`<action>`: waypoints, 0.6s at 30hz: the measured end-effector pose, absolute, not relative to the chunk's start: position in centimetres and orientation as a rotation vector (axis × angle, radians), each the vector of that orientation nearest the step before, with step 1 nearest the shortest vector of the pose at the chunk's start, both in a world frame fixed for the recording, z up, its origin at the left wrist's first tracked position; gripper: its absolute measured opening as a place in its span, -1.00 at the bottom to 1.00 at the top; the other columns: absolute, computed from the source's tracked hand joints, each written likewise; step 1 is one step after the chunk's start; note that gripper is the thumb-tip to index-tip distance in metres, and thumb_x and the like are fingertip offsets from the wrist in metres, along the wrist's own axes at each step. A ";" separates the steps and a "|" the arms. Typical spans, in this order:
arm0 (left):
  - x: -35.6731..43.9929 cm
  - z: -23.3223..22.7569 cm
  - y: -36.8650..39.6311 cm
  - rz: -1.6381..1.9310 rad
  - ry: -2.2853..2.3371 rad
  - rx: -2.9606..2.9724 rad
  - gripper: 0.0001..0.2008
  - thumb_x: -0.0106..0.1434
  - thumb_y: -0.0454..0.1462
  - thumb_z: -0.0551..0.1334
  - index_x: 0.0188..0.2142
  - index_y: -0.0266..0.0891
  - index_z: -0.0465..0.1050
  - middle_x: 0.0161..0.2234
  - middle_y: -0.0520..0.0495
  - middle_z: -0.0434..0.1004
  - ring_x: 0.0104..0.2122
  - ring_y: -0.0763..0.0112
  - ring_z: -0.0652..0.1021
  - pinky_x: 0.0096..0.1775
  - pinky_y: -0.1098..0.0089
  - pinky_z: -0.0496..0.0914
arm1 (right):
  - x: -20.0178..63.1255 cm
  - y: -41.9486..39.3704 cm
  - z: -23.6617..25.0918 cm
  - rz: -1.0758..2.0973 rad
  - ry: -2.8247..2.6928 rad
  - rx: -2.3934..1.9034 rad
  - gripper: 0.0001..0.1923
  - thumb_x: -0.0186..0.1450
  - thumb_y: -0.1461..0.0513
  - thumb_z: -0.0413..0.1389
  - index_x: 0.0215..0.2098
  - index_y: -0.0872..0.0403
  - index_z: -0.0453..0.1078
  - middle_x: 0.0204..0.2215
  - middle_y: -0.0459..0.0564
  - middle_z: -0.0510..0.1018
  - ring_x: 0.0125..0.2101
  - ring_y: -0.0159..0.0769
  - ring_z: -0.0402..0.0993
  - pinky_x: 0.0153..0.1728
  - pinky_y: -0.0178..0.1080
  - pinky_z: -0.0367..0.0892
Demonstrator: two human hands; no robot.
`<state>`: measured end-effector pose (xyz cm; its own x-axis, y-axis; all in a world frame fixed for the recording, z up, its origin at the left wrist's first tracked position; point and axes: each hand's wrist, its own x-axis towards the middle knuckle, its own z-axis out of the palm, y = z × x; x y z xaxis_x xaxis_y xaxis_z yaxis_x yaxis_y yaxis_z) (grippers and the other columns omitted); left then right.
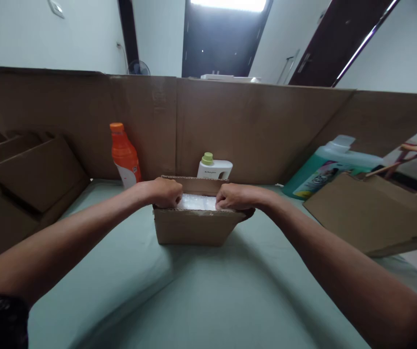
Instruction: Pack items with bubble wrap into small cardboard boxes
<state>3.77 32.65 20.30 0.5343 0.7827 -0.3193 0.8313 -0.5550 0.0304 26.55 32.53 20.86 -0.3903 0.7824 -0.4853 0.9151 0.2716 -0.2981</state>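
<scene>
A small open cardboard box (194, 228) stands on the pale green cloth in front of me. White bubble wrap (198, 202) shows inside it, just below the rim. My left hand (167, 192) reaches over the box's left side, its fingers curled down at the left end of the bubble wrap. On the opposite side my right hand (233, 197) is closed at the wrap's right end, fingertips bent into the box. Parts of the fingertips are hidden. Whatever lies beneath the wrap cannot be seen.
Behind the box stands a white bottle with a green cap (215, 168). An orange bottle (124, 154) is at left, a jug of teal liquid (325, 167) at right. Folded cardboard lies left (41, 174) and right (372, 213). A cardboard wall (252, 126) closes off the back.
</scene>
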 end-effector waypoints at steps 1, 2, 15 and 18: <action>3.8 20.5 32.7 -0.439 1.366 2.590 -0.78 0.10 -0.31 0.22 -0.34 -0.16 0.66 -0.34 -0.14 0.67 -0.41 0.25 0.56 -0.34 0.34 0.35 | 26.5 32.8 20.8 -0.780 2.294 1.574 -0.88 0.12 0.33 0.07 -0.55 0.09 0.40 -0.69 -0.17 0.30 -0.67 -0.44 0.22 -0.65 -0.37 0.07; 3.7 20.7 32.7 -0.468 1.360 2.587 -0.77 0.11 -0.29 0.22 -0.30 -0.14 0.67 -0.32 -0.14 0.68 -0.40 0.25 0.56 -0.33 0.34 0.35 | 26.4 33.0 20.7 -0.770 2.287 1.579 -0.90 0.12 0.32 0.08 -0.51 0.09 0.43 -0.68 -0.16 0.32 -0.67 -0.43 0.24 -0.64 -0.37 0.09; 2.0 23.2 29.2 -0.085 1.416 2.639 -0.67 0.36 -0.18 0.03 -0.26 -0.15 0.58 -0.31 -0.06 0.63 -0.36 0.33 0.54 -0.30 0.40 0.29 | 27.1 29.9 22.6 -0.029 2.543 1.674 -0.69 0.40 0.17 -0.06 -0.30 0.03 0.51 -0.39 0.01 0.58 -0.39 -0.23 0.46 -0.42 -0.28 0.11; 2.7 21.9 30.4 -0.127 1.255 2.523 -0.55 0.39 -0.07 0.00 -0.44 -0.24 0.51 -0.46 -0.07 0.54 -0.48 0.36 0.48 -0.40 0.40 0.27 | 27.1 30.0 22.1 -0.473 2.651 1.478 -0.55 0.43 0.06 -0.10 -0.50 0.05 0.41 -0.53 -0.05 0.47 -0.49 -0.30 0.35 -0.46 -0.29 0.12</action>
<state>2.74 30.44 21.86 0.6101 0.7616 -0.2186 0.7899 -0.5630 0.2430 27.05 30.04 22.10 -0.5352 0.8186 -0.2082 0.8401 0.4902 -0.2321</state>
